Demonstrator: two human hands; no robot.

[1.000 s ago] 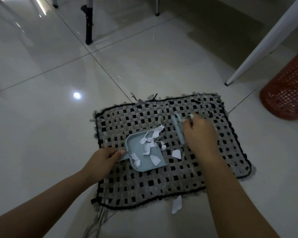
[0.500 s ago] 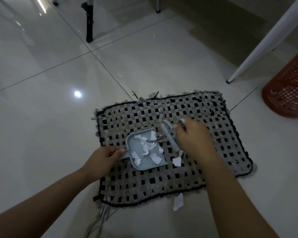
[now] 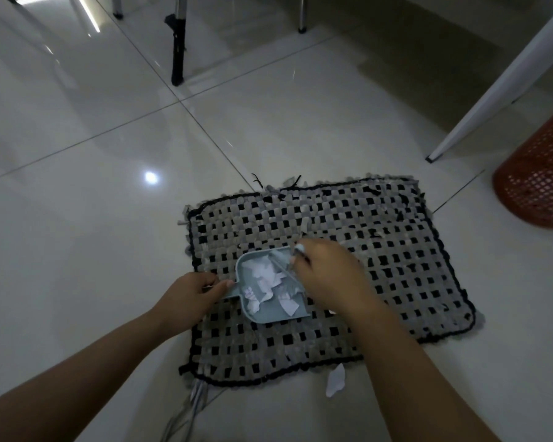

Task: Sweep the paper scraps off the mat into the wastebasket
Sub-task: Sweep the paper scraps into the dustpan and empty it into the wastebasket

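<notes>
We gripped the dustpan [image 3: 270,293] handle in our left hand [image 3: 189,296]; our right hand [image 3: 328,275], closed around a mostly hidden brush [image 3: 288,266], covered the pan's mouth. Paper scraps [image 3: 265,279] lay inside on the mat [image 3: 380,250]; the wastebasket [image 3: 537,183] was cropped at right.

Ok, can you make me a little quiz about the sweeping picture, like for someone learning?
1. True or false: the left hand holds the dustpan by its handle.
2. Where does the stray paper scrap lie? A) on the mat B) on the floor tiles just off the mat's near edge C) in the wastebasket
3. What colour is the wastebasket?

Key: 1 true. 2 B: it lies off the mat. 3 orange-red. The right hand holds the small brush over the pan.
</notes>
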